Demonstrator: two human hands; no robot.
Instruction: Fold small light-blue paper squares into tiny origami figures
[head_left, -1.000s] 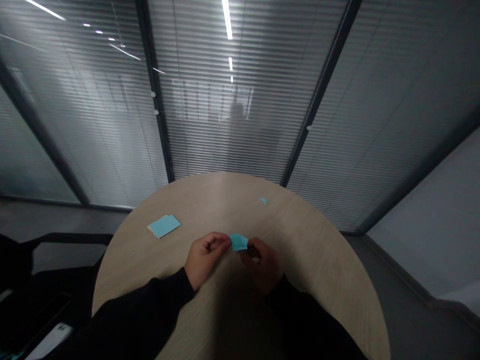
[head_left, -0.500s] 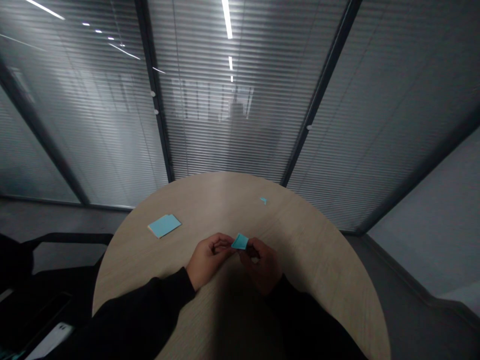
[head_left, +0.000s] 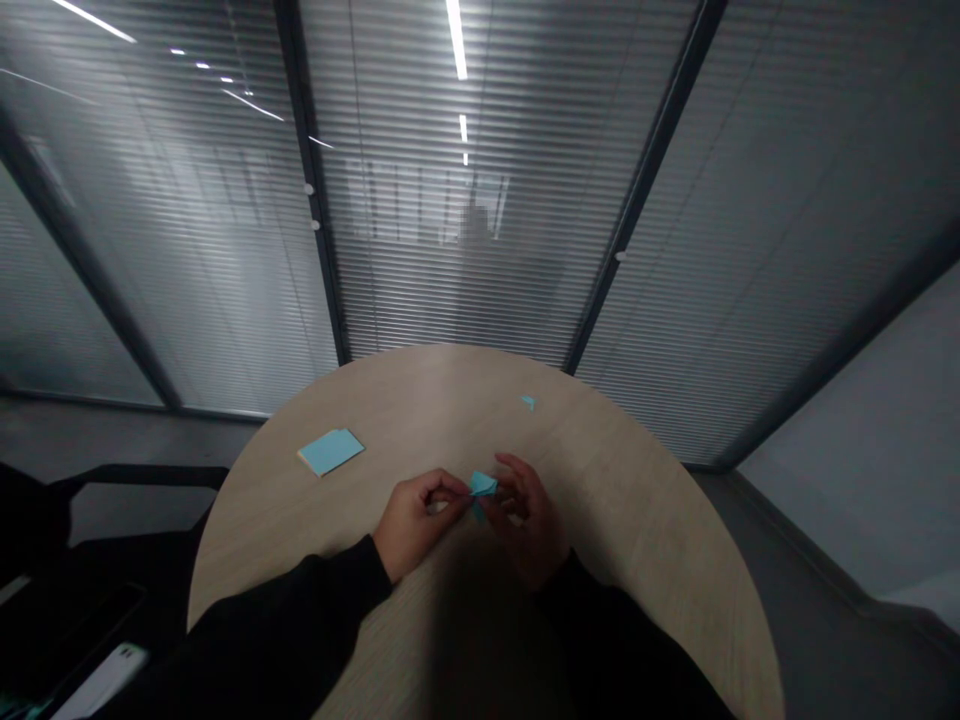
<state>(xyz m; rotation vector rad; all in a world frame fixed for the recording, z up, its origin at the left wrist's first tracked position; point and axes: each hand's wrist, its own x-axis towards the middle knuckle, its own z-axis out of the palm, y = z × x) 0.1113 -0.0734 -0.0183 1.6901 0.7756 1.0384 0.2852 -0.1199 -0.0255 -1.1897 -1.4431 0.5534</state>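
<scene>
Between my two hands, above the round table, is a small folded piece of light blue paper (head_left: 484, 483). My left hand (head_left: 420, 515) pinches its left corner between thumb and fingertips. On the other side, my right hand (head_left: 529, 520) grips the paper with thumb and fingers, its index finger raised away from it. A flap of the paper stands up at the top, and a bit of blue shows below the fingertips. The exact fold is too small to make out.
A stack of light blue paper sheets (head_left: 331, 452) lies at the left of the round wooden table (head_left: 442, 400). Toward the far right edge sits a small folded blue paper piece (head_left: 529, 402). A dark chair (head_left: 142, 478) stands left of the table, glass panels with blinds (head_left: 457, 280) behind it.
The paper between my hands has turned and its shape has changed, with a flap now bent. My right index finger has lifted off it. The left hand stays nearly in place.
</scene>
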